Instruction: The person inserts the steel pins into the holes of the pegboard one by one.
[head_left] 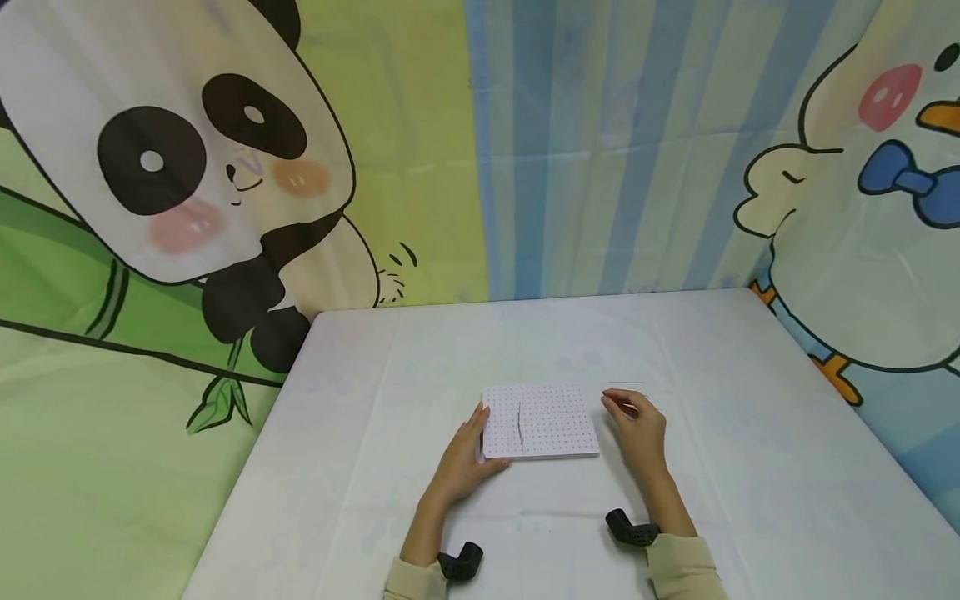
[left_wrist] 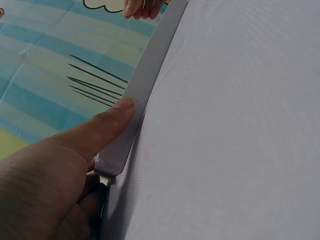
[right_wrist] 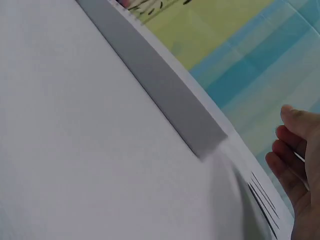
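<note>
A white board [head_left: 558, 421] dotted with rows of small holes lies flat on the table. Several thin dark needle-like rods [left_wrist: 95, 80] stand up from it, in one column left of its middle. My left hand [head_left: 459, 462] holds the board's near left corner, its thumb [left_wrist: 112, 120] against the front side and the fingers along the left side. To the right of the board, my right hand [head_left: 637, 429] hovers with curled fingers, thumb tip close to the index finger. I cannot tell whether a thin rod is between them. Loose rods [right_wrist: 262, 207] lie on the table near that hand.
A white cloth covers the table [head_left: 420, 358]. Behind it hangs a printed curtain [head_left: 555, 167] with a panda on the left and a white bird on the right. Black wrist mounts [head_left: 632, 529] sit on both forearms, just above the table.
</note>
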